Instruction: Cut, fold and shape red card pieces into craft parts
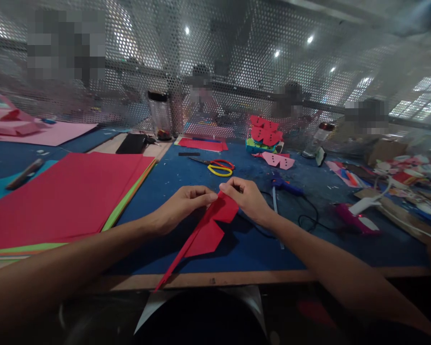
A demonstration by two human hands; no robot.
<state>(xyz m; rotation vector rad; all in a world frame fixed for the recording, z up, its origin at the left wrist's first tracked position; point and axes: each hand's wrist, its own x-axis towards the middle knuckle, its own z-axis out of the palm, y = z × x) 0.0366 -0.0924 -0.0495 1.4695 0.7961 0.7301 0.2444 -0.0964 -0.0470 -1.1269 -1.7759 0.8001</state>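
A folded sheet of red paper (207,238), cut with angular notches along its right side, hangs at a slant between my hands above the table's front edge. My left hand (185,203) pinches the upper left of its fold between thumb and fingers. At the top end my right hand (250,199) grips the same paper, thumb over it. Beyond my hands lie scissors (221,167) with red and yellow handles. To the right rests a blue glue gun (287,186), with a pale strip (275,201) beside it.
A stack of coloured paper (72,191), red on top, lies at left. Red butterfly-like cutouts (266,132) are piled at the back, a pink cutout (278,160) before them. Two jars (159,117) stand near the mesh screen. A magenta-and-white device (359,220) and clutter fill the right.
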